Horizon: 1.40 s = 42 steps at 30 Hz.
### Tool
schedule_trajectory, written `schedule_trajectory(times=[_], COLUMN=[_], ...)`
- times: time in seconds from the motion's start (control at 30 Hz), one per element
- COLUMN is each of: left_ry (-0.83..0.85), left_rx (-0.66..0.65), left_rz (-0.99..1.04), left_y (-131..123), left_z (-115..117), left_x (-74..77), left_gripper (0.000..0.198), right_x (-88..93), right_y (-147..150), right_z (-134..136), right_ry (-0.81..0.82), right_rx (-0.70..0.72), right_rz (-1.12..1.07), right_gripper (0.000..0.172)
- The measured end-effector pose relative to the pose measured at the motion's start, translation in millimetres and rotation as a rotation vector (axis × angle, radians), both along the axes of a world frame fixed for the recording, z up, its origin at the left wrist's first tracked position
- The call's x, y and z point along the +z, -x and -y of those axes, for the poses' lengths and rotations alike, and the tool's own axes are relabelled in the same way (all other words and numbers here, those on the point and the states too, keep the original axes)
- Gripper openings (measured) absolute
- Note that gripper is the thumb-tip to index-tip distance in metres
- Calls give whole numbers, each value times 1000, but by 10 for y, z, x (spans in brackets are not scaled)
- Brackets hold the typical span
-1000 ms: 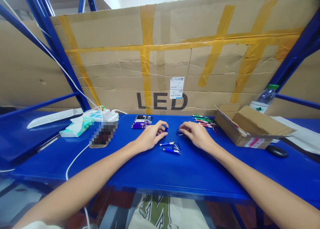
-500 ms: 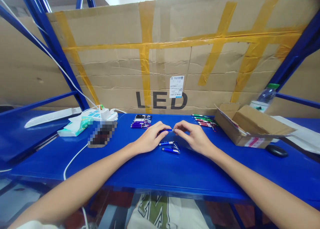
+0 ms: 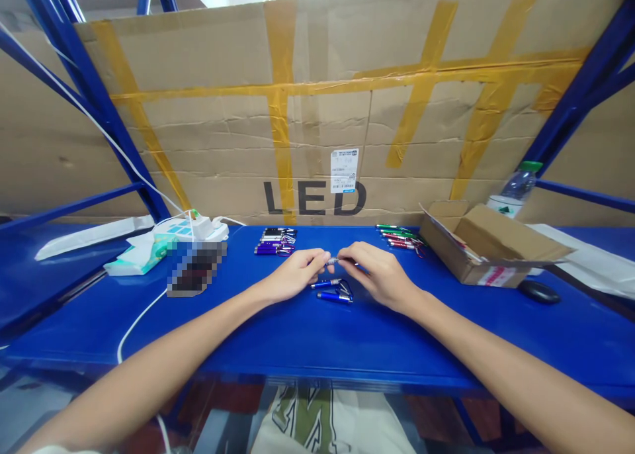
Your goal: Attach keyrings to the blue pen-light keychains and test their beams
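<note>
My left hand and my right hand meet over the blue table, both pinched on one small blue keychain flashlight held between their fingertips. Just below the hands lie two more blue keychain flashlights with clips. A row of purple and black flashlights sits behind my left hand. Green and red ones lie behind my right hand.
An open cardboard box stands at the right, with a water bottle behind it and a dark mouse in front. A power strip, tissue pack and white cable lie at left. A taped cardboard wall backs the table.
My hands, apart a second ago, have come together; the small blue flashlight from my left hand is now held between both hands' fingertips.
</note>
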State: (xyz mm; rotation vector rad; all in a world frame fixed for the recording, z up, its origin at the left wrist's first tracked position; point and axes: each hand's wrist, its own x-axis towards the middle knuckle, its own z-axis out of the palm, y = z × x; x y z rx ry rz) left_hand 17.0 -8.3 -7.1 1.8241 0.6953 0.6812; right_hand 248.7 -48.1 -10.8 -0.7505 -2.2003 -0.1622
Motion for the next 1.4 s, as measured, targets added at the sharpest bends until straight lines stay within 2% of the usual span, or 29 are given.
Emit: schedule_trajectory(times=[0.17, 0.23, 0.3, 0.47, 0.53, 0.6, 0.67, 0.73, 0.8, 0.87, 0.9, 0.93, 1.03, 1.13, 1.27, 1.4], left_ry=[-404, -568, -728, -1117, -1264, -1366, -1383, -1290, -1112, -919, -843, -780, -663, -603, -562, -547], left_rx=[86, 91, 78, 36, 38, 48, 60, 85, 133, 193, 223, 240, 264, 247, 193, 121], left_rz=[-113, -139, -168, -252, -284, -312, -324, -302, -245, -187, -171, -168, -166, -147, -135, -98], left_y=[34, 52, 74, 104, 94, 79, 65, 56, 54, 59, 64, 70, 82, 75, 59, 53], left_z=[39, 37, 30, 37, 53, 68, 77, 74, 54, 18, -2, -22, -56, -49, -34, -56], left_x=[41, 44, 42, 60, 78, 95, 102, 92, 61, 18, -3, -19, -40, -30, -37, -77], left_gripper=[41, 32, 26, 23, 25, 26, 27, 25, 23, 21, 21, 22, 22, 22, 20, 18], right_x=[-30, -14, 16, 88, 102, 107, 102, 81, 41, -18, -52, -86, -166, -187, -142, -80], right_y=[10, 36, 67, 77, 52, 29, 9, -27, -97, -201, -257, -309, -388, -344, -233, -158], right_z=[-1, 1, -4, -43, -47, -47, -63, -108, -184, -269, -306, -335, -368, -346, -308, -271], right_ry=[166, 281, 496, 1253, 1431, 1504, 1485, 1320, 983, 572, 469, 431, 399, 371, 508, 728], right_rx=[47, 41, 59, 248, 335, 401, 414, 330, 142, -73, -125, -149, -188, -189, -103, 15], right_rz=[-101, -160, -286, -658, -731, -732, -683, -595, -456, -255, -118, 8, 216, 216, -11, -296], right_gripper=[16, 16, 18, 35, 37, 38, 39, 40, 37, 18, 11, 7, 10, 16, 10, 20])
